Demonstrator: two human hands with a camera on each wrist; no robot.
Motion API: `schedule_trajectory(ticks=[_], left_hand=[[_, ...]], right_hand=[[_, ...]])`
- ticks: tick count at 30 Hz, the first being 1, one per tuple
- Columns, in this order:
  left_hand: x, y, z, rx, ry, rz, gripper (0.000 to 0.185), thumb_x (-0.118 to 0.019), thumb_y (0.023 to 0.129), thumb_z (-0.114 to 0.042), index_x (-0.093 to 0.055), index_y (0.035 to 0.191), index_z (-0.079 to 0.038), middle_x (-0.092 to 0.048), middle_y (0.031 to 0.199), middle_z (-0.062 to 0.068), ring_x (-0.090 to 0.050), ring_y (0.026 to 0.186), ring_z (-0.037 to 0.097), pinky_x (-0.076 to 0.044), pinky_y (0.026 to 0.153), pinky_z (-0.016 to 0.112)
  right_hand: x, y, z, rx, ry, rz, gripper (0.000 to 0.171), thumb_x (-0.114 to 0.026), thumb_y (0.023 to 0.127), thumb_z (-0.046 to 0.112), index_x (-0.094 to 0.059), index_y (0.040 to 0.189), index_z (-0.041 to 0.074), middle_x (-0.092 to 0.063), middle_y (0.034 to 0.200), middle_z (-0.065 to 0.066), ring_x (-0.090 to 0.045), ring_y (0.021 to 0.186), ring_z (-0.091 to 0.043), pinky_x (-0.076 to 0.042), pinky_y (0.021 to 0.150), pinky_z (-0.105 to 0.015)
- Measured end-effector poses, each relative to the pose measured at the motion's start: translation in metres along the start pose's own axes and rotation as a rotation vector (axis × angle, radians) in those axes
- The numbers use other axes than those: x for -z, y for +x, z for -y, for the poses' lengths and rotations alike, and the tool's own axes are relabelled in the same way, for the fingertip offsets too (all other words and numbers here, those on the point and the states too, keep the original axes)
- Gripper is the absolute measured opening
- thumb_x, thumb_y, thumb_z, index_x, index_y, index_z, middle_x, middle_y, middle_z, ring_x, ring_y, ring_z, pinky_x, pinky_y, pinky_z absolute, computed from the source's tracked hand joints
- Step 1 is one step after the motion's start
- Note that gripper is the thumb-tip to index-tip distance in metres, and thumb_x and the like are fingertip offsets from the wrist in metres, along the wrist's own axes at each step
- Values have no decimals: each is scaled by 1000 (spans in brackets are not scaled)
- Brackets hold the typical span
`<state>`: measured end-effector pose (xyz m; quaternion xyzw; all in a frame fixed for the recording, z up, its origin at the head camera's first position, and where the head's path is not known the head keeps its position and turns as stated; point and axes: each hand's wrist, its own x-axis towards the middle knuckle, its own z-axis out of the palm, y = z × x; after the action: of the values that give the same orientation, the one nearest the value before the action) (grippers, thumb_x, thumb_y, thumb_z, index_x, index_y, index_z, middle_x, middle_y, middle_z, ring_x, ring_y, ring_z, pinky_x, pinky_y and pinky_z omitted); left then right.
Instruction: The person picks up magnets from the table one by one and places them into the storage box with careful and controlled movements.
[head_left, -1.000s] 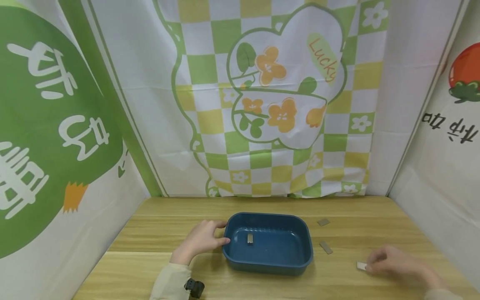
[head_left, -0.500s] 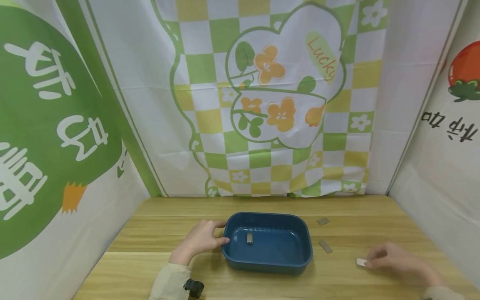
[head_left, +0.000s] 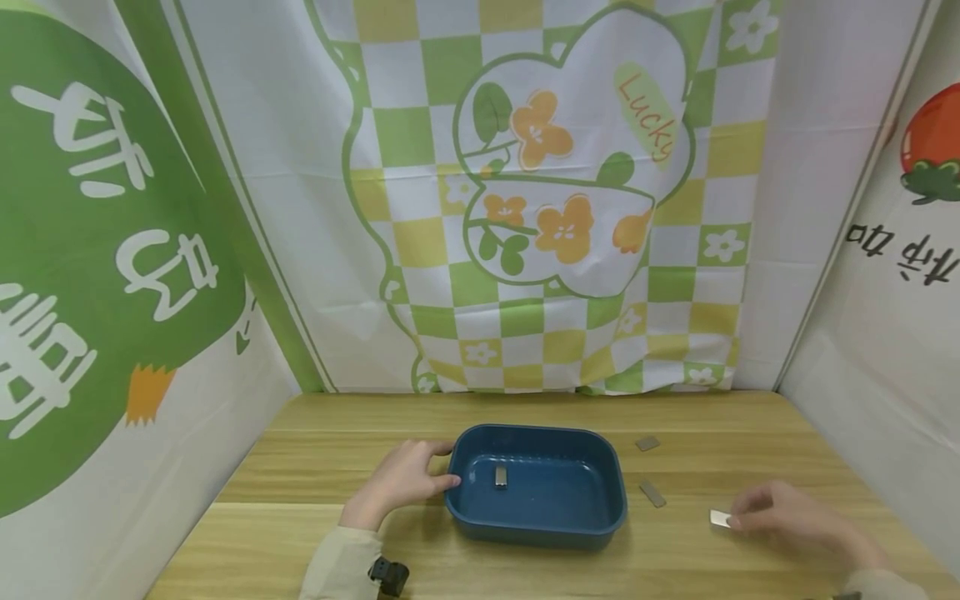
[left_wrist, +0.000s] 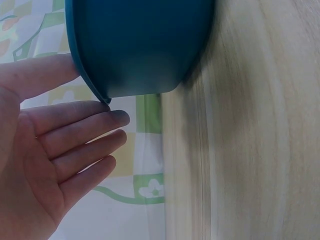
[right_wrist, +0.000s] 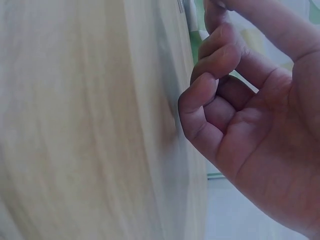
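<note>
Slightly raised since before, my right hand (head_left: 795, 521) pinches a metal strip (head_left: 721, 518) while left fingers (head_left: 442, 480), straight, press the tub (head_left: 536, 533).

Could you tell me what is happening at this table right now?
A person steadies a blue tray with the left hand, fingers straight against its end wall. One small metal plate lies inside. The right hand pinches another plate at the wooden table. Two more plates lie beside the tray.
</note>
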<state>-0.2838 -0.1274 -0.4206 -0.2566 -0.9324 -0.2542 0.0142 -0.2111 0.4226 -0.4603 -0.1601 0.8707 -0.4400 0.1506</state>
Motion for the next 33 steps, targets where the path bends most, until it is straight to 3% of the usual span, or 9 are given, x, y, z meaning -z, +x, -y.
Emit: schedule_trajectory(ticks=[8, 20, 28, 33], left_hand=[[0, 0, 0, 0, -4, 5, 52, -73, 82, -31, -61, 123, -2, -63, 123, 17, -59, 113, 37, -47, 94, 54], [-1, 0, 1, 1, 3, 7, 52, -73, 82, -31, -61, 124, -2, -63, 124, 16, -59, 114, 36, -48, 95, 53], [0, 1, 0, 3, 4, 6, 52, -73, 82, -31, -61, 124, -2, -64, 123, 15, -60, 114, 36, -48, 95, 52], [0, 0, 0, 4, 3, 7, 53, -73, 81, -31, -61, 124, -2, -64, 123, 15, -60, 113, 36, -48, 94, 53]], right_hand=[[1, 2, 2, 26, -45, -15, 17, -60, 91, 16, -69, 98, 3, -65, 82, 6, -56, 72, -3, -51, 56, -26], [3, 6, 6, 26, 41, 13, 17, -59, 91, 13, -67, 97, -1, -66, 80, 1, -59, 70, -8, -53, 57, -29], [5, 13, 12, 69, -39, -7, 15, -60, 90, 14, -68, 96, 3, -67, 81, 2, -60, 69, -9, -52, 58, -27], [7, 16, 14, 74, -8, 10, 15, -59, 91, 13, -67, 96, 2, -66, 80, -3, -60, 68, -12, -52, 57, -30]])
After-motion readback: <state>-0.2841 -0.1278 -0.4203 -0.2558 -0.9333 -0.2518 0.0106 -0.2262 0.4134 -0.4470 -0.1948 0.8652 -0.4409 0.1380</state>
